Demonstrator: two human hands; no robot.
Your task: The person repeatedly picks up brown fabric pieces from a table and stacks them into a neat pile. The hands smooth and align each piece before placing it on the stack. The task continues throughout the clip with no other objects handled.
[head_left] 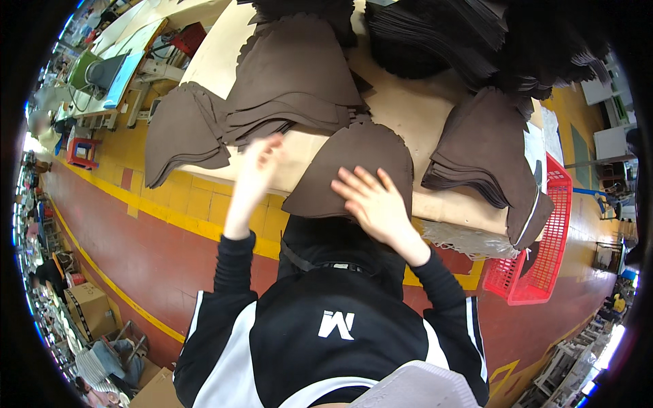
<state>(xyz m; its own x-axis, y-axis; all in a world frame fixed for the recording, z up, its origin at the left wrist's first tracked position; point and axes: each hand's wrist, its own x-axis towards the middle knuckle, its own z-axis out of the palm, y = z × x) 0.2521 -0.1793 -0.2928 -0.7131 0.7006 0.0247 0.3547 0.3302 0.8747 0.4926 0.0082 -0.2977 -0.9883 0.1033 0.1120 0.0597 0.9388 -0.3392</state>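
A dark brown, leather-like cut piece with a rounded, scalloped top edge lies at the table's front edge, right before me. My right hand rests flat on it, fingers spread. Left of that piece, my left hand is raised near the front of a brown stack; motion smears its fingers, and no object shows in it. Another small fan of brown pieces overhangs the edge at far left. To the right lies a stack of similar pieces.
Tall piles of dark pieces fill the back of the pale table. A red plastic basket stands off the right end, with a brown piece hanging beside it. Clear plastic wrap hangs below the front edge. A red stool stands far left.
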